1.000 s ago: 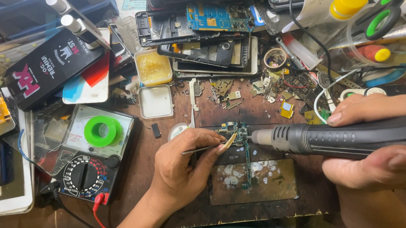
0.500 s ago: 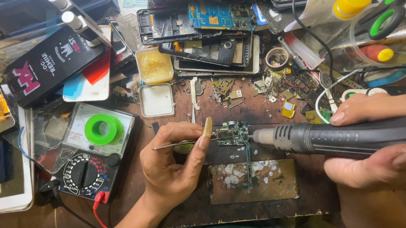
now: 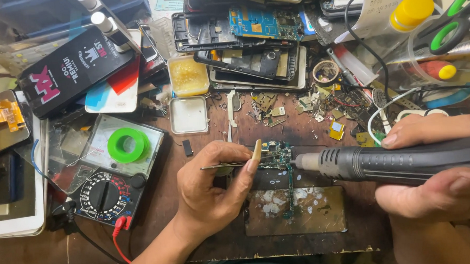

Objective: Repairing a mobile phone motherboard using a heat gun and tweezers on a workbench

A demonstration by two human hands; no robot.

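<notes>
I judge I'm mid-rework: my left hand (image 3: 211, 187) pinches tweezers (image 3: 231, 165) over the green circuit board (image 3: 277, 156) at the bench centre, my right hand (image 3: 434, 177) clamps the grey hot-air wand (image 3: 392, 163), nozzle beside it. Next calls for steady aim. A black box (image 3: 69, 70) with red-and-white markings lies upper left.

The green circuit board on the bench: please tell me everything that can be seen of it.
The green circuit board is small and irregular, a wider top with a thin strip running down. It lies flat on a dark mat spotted white. The left hand holds thin metal tweezers at its top left edge; the right hand aims a grey hot-air tool at its right side.
</notes>
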